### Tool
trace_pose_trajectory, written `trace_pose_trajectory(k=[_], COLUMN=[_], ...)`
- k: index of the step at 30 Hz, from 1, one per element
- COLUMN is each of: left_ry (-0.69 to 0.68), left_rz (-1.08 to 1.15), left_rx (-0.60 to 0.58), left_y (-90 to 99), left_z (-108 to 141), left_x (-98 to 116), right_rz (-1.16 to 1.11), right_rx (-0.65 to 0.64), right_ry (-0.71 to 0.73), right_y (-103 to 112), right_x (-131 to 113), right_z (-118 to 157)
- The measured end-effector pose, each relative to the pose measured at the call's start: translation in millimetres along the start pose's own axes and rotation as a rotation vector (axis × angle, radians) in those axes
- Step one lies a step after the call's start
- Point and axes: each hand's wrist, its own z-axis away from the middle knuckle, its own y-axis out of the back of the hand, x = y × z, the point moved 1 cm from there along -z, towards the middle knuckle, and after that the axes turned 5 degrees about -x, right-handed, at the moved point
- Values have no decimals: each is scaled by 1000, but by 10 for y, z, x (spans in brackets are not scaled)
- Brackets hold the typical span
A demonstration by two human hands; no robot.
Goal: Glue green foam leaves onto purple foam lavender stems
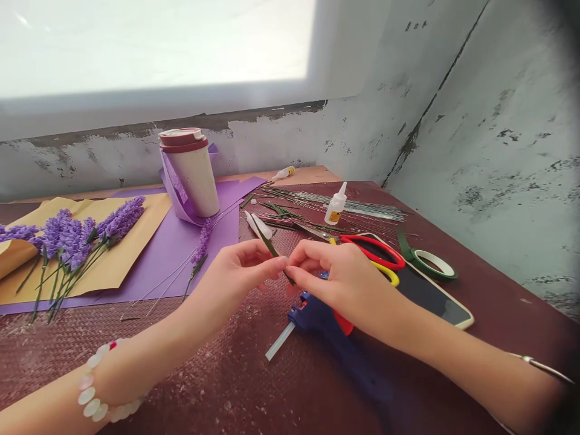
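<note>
Fingertips of my left hand (242, 269) and my right hand (347, 275) meet over the middle of the table, both pinching a narrow dark green strip (266, 238). Its long pointed end sticks up and away past my left fingers, and a short end shows below my fingertips. Whether it is tape or a leaf I cannot tell. Under my right hand lies a blue glue gun (319, 317) with a clear glue stick (280, 341) protruding. Scissors with red and yellow handles (378, 251) rest just beyond that hand. A single purple flower stem (202, 244) lies beyond my left wrist.
Purple flower bunches (75, 238) lie on brown paper (131, 254) and purple paper (229, 211) at left. A lidded cup (199, 181) stands behind. Thin wires (290, 205), a glue bottle (336, 206), a phone (432, 296) and a green tape roll (432, 264) are at right.
</note>
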Motion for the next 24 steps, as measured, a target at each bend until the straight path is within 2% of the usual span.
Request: trace_pose_trajectory(k=[7, 10, 12, 15, 17, 18, 21, 24], left_ry=[-54, -57, -55, -28, 13, 36, 70, 89], left_rz=[57, 108, 149, 152, 134, 124, 96, 82], left_rx=[31, 16, 1, -10, -22, -34, -50, -20], left_y=[-1, -11, -14, -6, 0, 2, 4, 9], left_z=[7, 22, 28, 25, 15, 10, -7, -17], left_x=[-5, 8, 8, -8, -26, -34, -54, -67], right_rz=[-245, -248, -124, 205, 412, 498, 642, 664], right_rx=[-23, -54, -85, -77, 17, 18, -91, -149], right_ry=[-39, -37, -15, -21, -153, -222, -351, -407], right_y=[-43, -13, 71, 315, 524, 619, 821, 891], right_x=[-33, -50, -60, -7, 114, 197, 478, 691], right_z=[27, 28, 15, -35, -76, -94, -120, -103])
